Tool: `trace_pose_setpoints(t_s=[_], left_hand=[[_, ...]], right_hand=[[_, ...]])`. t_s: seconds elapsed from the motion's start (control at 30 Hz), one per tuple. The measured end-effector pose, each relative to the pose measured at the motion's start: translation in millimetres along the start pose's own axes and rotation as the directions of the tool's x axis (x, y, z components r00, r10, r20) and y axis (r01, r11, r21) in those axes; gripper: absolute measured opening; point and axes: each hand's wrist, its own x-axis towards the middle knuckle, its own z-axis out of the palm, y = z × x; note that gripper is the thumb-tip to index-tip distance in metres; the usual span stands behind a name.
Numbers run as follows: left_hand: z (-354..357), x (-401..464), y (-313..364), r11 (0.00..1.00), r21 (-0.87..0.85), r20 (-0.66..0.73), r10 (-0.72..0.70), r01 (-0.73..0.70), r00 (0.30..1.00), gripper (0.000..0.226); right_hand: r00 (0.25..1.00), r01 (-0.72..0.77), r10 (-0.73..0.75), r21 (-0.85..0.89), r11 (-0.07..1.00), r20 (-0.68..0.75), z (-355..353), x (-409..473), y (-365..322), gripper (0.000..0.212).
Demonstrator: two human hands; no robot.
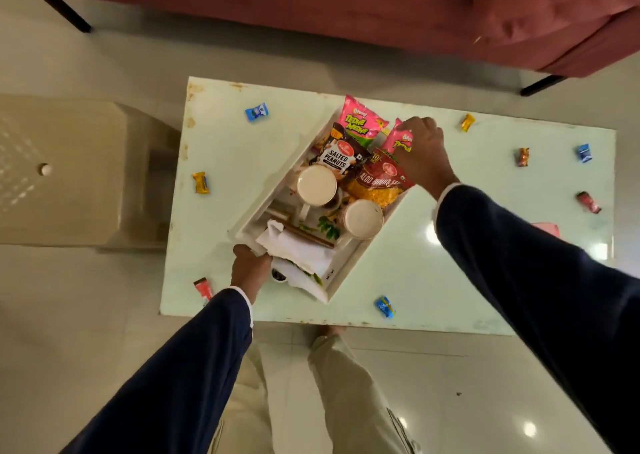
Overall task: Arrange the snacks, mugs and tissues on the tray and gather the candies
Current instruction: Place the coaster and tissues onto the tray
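A white tray (349, 273) sits turned at an angle on the pale glass table (450, 280). It holds a pink snack packet (362, 121), a salted peanuts packet (337, 159), a red and yellow packet (375, 187), two white mugs (317, 185) (363, 219) and white tissues (298, 249). My left hand (250, 270) grips the tray's near corner. My right hand (424, 156) grips the tray's far right side beside a second pink packet (398, 138). Wrapped candies lie scattered on the table: a blue one (257, 112), gold ones (201, 182) (467, 122), and several others around the edges.
A red sofa (381, 14) stands beyond the table. A beige plastic stool (69, 173) is at the left. A pink object (549, 228) shows behind my right sleeve. My legs stand at the table's near edge on the tiled floor.
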Motion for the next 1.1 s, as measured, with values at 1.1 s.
trace_pose_setpoints(t_s=[1.1], left_hand=[[-21, 45, 123, 0.773, 0.468, 0.062, 0.455, -0.429, 0.888, 0.026]], right_hand=[[0.647, -0.746, 0.608, 0.548, 0.379, 0.46, 19, -101, 117, 0.014]])
